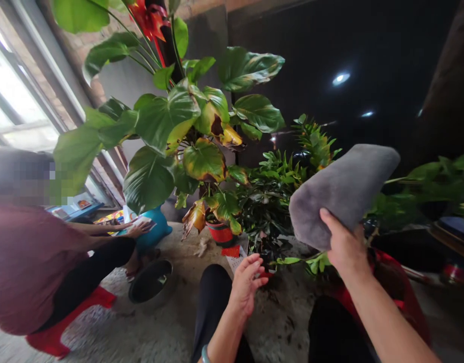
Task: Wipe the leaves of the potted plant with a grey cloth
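Observation:
My right hand [347,247] grips a folded grey cloth [341,191] at its lower edge, with the thumb lying across the near face. The cloth is held up in front of the plants. Lower and to the left, my left hand [247,283] is raised above my knee, its fingers loosely curled and apart, holding nothing. Beyond it stands a large leafy plant [167,118] with broad green leaves, several of them yellow and brown at the edges. Its red pot [219,233] rests on the floor. Low bushy foliage [265,196] grows between that plant and the cloth.
At the left, a person [35,257] sits on a red stool [71,322], hands near a blue object [156,229]. A black basin [151,282] stands on the concrete floor [179,322]. Behind the plants rises a dark, glossy panel [330,45]. A red container [409,302] sits beside my right forearm.

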Demonstrator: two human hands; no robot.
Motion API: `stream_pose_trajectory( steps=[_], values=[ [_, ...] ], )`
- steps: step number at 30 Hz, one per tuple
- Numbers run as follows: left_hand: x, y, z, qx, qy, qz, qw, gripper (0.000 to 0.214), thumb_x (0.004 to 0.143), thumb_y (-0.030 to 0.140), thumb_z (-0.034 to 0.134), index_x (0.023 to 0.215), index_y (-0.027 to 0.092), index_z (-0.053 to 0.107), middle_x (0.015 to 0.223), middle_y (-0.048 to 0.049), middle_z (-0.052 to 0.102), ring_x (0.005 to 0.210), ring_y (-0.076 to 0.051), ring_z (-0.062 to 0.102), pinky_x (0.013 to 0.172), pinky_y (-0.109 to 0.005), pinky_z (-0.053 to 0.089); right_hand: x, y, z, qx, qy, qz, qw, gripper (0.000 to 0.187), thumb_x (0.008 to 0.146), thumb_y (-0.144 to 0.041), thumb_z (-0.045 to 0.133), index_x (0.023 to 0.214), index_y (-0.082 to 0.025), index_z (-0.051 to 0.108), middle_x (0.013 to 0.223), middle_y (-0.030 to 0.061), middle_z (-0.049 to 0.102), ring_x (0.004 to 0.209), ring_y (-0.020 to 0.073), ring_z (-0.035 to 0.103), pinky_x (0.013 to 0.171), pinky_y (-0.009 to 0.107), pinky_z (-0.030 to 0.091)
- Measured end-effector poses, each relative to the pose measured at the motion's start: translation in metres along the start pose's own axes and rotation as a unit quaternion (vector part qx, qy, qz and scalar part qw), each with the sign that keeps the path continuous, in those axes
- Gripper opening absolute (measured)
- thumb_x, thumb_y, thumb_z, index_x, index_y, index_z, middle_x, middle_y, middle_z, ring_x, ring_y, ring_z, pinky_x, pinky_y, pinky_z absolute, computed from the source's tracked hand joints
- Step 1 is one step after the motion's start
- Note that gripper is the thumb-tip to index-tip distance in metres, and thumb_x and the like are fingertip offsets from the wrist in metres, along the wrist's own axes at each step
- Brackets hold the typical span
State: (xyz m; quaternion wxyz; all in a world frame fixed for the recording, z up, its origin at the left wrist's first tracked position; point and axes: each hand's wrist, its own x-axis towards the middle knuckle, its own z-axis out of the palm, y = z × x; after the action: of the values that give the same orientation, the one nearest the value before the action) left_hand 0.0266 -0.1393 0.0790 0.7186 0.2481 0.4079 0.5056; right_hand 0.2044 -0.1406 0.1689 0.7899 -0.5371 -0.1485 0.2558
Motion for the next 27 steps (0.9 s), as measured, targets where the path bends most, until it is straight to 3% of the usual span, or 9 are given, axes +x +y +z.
stream_pose_trajectory(
  steps=[3,6,9,11,15,17,22,25,27],
  values=[
    [0.021,0.004,-0.017,0.022,0.063,0.048,0.997,0.039,0.045,0.027,0.079,0.081,0.015,0.066,0.082,-0.0042,0.062,0.065,-0.012,0.054,0.058,-0.026,0.045,-0.015,0.036,0.008,0.01,-0.059,0.223,0.973,0.024,0.054,-0.027,0.072,0.075,-0.018,0.066,0.073,0.008,0.075,0.092,0.0301,0.069,0.072,0.038,0.057],
    [0.046,0.016,-0.031,0.057,0.114,0.104,0.986,0.036,0.047,0.026,0.074,0.082,0.017,0.068,0.081,-0.0035,0.064,0.069,-0.013,0.056,0.061,-0.025,0.042,-0.058,0.084,-0.02,-0.064,-0.134,0.349,0.925,0.02,0.05,-0.032,0.076,0.06,-0.019,0.066,0.061,0.0125,0.073,0.085,0.0366,0.07,0.069,0.044,0.058],
    [0.074,0.037,-0.036,0.095,0.15,0.147,0.973,0.031,0.051,0.025,0.071,0.081,0.019,0.071,0.082,-0.0038,0.067,0.076,-0.016,0.059,0.065,-0.026,0.04,-0.078,0.1,-0.052,-0.13,-0.163,0.322,0.923,0.028,0.049,-0.04,0.079,0.066,-0.019,0.07,0.075,0.0111,0.076,0.093,0.0353,0.069,0.075,0.04,0.057],
    [0.091,0.051,-0.034,0.11,0.153,0.164,0.968,0.027,0.053,0.023,0.069,0.08,0.019,0.073,0.084,-0.0049,0.07,0.082,-0.019,0.06,0.071,-0.028,0.04,-0.065,0.085,-0.057,-0.118,-0.12,0.255,0.952,0.039,0.048,-0.041,0.08,0.076,-0.017,0.071,0.083,0.011,0.077,0.095,0.0351,0.068,0.075,0.039,0.057],
    [0.117,0.067,-0.025,0.104,0.121,0.183,0.97,0.022,0.055,0.017,0.069,0.076,0.018,0.074,0.091,-0.0069,0.072,0.095,-0.022,0.06,0.082,-0.031,0.041,-0.009,0.037,-0.027,0.004,0.019,0.11,0.994,0.046,0.047,-0.031,0.08,0.09,-0.02,0.069,0.099,0.0059,0.075,0.101,0.0303,0.066,0.073,0.036,0.059],
    [0.126,0.068,-0.021,0.097,0.112,0.179,0.973,0.022,0.056,0.014,0.069,0.076,0.017,0.075,0.094,-0.0069,0.072,0.1,-0.022,0.059,0.085,-0.03,0.042,0.006,0.033,-0.011,0.055,0.037,0.134,0.989,0.038,0.049,-0.026,0.077,0.086,-0.022,0.069,0.094,0.0046,0.076,0.096,0.0293,0.068,0.07,0.036,0.059],
    [0.139,0.064,-0.027,0.08,0.098,0.139,0.982,0.043,0.055,0.013,0.07,0.098,0.013,0.071,0.083,-0.0053,0.071,0.077,-0.017,0.062,0.073,-0.028,0.046,-0.034,0.091,-0.026,-0.051,-0.09,0.373,0.922,0.026,0.051,-0.034,0.076,0.07,-0.017,0.069,0.065,0.0105,0.074,0.079,0.036,0.071,0.067,0.044,0.058],
    [0.147,0.063,-0.046,0.082,0.124,0.158,0.976,0.053,0.055,0.012,0.069,0.107,0.013,0.067,0.082,-0.0049,0.068,0.073,-0.016,0.062,0.072,-0.028,0.046,-0.075,0.116,-0.054,-0.166,-0.189,0.339,0.906,0.035,0.049,-0.045,0.079,0.068,-0.016,0.072,0.076,0.0121,0.076,0.089,0.0355,0.069,0.076,0.041,0.054],
    [0.153,0.061,-0.064,0.098,0.159,0.19,0.964,0.053,0.055,0.01,0.066,0.108,0.014,0.066,0.088,-0.0055,0.067,0.084,-0.018,0.062,0.077,-0.029,0.046,-0.092,0.109,-0.061,-0.213,-0.213,0.294,0.907,0.039,0.051,-0.048,0.079,0.074,-0.017,0.073,0.084,0.0111,0.076,0.093,0.0341,0.067,0.079,0.038,0.052]
  ],
)
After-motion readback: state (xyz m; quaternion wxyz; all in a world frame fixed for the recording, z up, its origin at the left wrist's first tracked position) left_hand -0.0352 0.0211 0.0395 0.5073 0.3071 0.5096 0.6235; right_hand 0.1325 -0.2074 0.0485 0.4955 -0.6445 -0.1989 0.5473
